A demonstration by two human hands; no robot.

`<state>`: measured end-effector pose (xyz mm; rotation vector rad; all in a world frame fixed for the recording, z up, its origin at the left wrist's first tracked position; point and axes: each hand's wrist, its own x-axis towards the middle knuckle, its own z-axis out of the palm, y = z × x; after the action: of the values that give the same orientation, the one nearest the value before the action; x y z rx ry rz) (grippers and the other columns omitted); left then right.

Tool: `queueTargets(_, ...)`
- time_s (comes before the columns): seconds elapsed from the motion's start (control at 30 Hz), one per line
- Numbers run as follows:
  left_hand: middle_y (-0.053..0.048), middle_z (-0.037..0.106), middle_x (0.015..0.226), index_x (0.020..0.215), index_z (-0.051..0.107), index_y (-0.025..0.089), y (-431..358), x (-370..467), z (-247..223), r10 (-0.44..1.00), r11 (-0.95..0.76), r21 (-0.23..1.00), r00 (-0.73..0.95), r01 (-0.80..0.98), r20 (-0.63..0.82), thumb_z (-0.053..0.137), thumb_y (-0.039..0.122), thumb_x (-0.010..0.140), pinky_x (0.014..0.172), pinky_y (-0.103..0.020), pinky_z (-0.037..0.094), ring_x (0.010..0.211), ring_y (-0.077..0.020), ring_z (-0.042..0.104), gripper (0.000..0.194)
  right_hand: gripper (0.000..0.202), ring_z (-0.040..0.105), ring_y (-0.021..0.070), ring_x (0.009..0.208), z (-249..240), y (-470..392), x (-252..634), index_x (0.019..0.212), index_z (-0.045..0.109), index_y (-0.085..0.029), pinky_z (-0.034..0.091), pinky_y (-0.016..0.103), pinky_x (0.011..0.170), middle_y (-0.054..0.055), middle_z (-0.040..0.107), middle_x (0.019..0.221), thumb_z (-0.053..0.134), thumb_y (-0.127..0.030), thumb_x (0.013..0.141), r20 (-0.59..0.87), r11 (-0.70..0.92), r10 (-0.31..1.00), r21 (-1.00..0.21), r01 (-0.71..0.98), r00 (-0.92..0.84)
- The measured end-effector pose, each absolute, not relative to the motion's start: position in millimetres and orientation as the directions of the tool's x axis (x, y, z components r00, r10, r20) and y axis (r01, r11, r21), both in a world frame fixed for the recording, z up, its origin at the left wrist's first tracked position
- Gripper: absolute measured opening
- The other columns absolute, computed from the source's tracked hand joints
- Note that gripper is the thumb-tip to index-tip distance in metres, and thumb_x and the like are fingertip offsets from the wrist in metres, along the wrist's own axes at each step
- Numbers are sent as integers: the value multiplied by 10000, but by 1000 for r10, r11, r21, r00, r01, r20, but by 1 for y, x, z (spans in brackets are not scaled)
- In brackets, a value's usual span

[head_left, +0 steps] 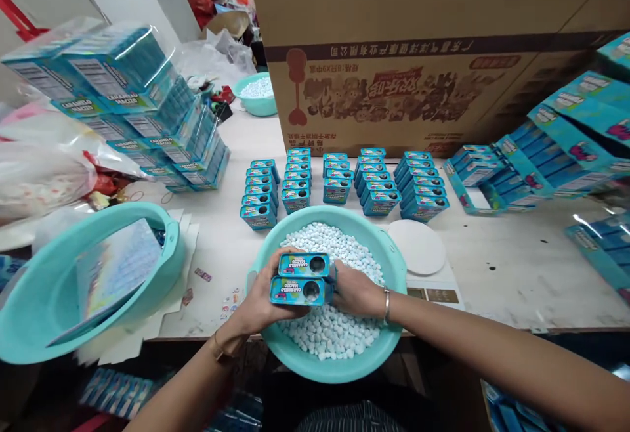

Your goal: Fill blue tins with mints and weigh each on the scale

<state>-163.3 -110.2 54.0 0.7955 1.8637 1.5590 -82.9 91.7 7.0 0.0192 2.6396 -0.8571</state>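
Two small blue boxes [301,280] with round dark openings on top are held side by side over a turquoise basin [339,369] full of small white candies [327,333]. My left hand [260,297] wraps round them from the left. At their right side is my right hand [358,293], its fingers curled and partly hidden behind the boxes; whether it grips them cannot be made out. Behind the basin stand several rows of similar small blue boxes [337,189] on the white table [502,294].
A white scale [418,248] sits right of the basin. At the left are a turquoise basin [29,314] with card sheets and stacked wrapped packs [118,84]. A large cardboard carton [443,18] stands behind; display trays [541,150] are at the right.
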Motion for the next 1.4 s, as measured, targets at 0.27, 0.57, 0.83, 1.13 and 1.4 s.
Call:
queueTargets(0.27,-82,583,1230,1259,459,214,-107,-158,64,693,370,881,-719,295,-50,753,223,591,1011,-462,462,1130,-281,580,729,203,438,96,450,8,99,-93,774,624,-222,302,204,425,-41,564,564,730,-361,670,-628,-70,-112,-768,636,-770)
queueTargets(0.57,-124,597,1215,1214,481,182,-94,-147,55,652,517,692,-755,504,62,700,180,568,975,-504,459,1129,-327,566,682,266,581,120,609,63,87,-93,794,579,-218,466,234,557,-32,599,667,779,-274,627,-583,-755,332,-635,161,-742)
queueTargets(0.83,-112,628,1160,1219,459,180,-75,-138,52,575,529,697,-808,485,127,719,230,612,901,-455,512,1071,-313,616,662,273,607,199,924,76,57,-87,850,682,-197,466,319,844,35,686,902,681,-447,743,-220,-470,601,-875,-118,-768)
queueTargets(1.13,-106,631,1152,1209,468,194,-73,-138,50,606,485,684,-773,545,187,716,224,618,908,-464,513,1068,-310,621,642,429,586,250,1106,72,59,-86,947,705,-207,425,389,992,73,699,1079,630,-587,762,-194,-370,585,-928,-46,-787)
queueTargets(1.4,-106,635,1146,1196,470,189,-65,-141,52,596,495,708,-790,504,145,719,204,615,894,-457,514,1051,-305,628,632,483,537,235,1204,69,55,-80,1082,685,-239,365,387,1073,64,647,1222,599,-616,791,-144,-277,536,-961,-12,-831)
